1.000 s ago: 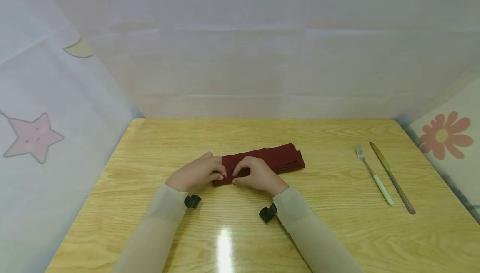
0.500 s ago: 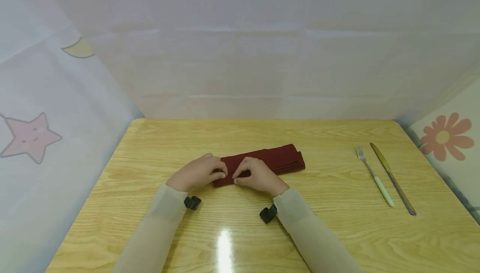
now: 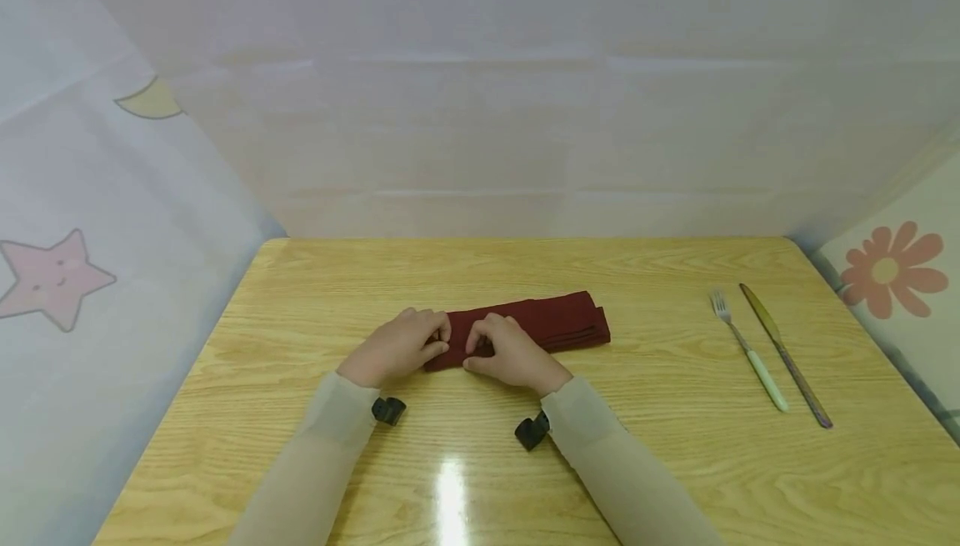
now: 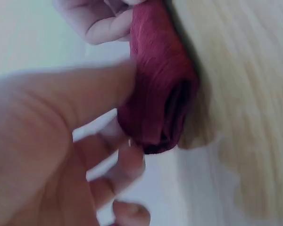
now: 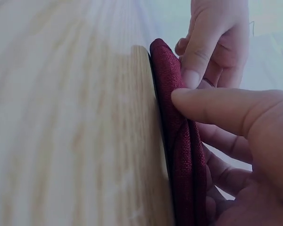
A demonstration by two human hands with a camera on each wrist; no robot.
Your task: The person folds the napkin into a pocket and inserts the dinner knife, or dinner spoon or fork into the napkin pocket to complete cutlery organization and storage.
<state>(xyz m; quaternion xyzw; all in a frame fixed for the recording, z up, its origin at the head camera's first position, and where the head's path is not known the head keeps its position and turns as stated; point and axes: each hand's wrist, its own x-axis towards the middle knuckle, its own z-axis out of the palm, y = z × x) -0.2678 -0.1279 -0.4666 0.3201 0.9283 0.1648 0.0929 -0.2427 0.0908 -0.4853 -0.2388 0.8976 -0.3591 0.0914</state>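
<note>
both hands sit at the near-left end of the folded dark red napkin [image 3: 525, 325], side by side, nearly touching each other. left hand [image 3: 397, 348] has fingers curled over the napkin's left end; left wrist view shows thumb on one side and fingers [image 4: 127, 165] on the other of the rolled/folded end [image 4: 158, 94], so it pinches the cloth. that view is blurry, exact finger contact hard to confirm. right hand [image 3: 510, 353] is just right of it; right wrist view shows the thumb [image 5: 212, 106] pressed on top of the stacked layers [image 5: 181, 155] and fingers curled underneath, gripping the napkin edge. left hand's fingers [image 5: 203, 52] visible in that same view, touching the fabric further along.

napkin lies flat on the worktop [image 3: 300, 296], roughly centre, long axis running left-right and tilted slightly up toward the right. its right end is free, several layer edges visible there.

fork [image 3: 746, 348] with a pale handle and knife [image 3: 783, 354] lie side by side on the right part of the worktop, well apart from the napkin, tips pointing away from the person. both arms in light beige sleeves [image 3: 330, 429]; a small black wrist-mounted unit [image 3: 388, 410] shows on each wrist. pale wall sheets surround the worktop, star print [image 3: 52, 277] at left, flower print [image 3: 885, 269] at right.
</note>
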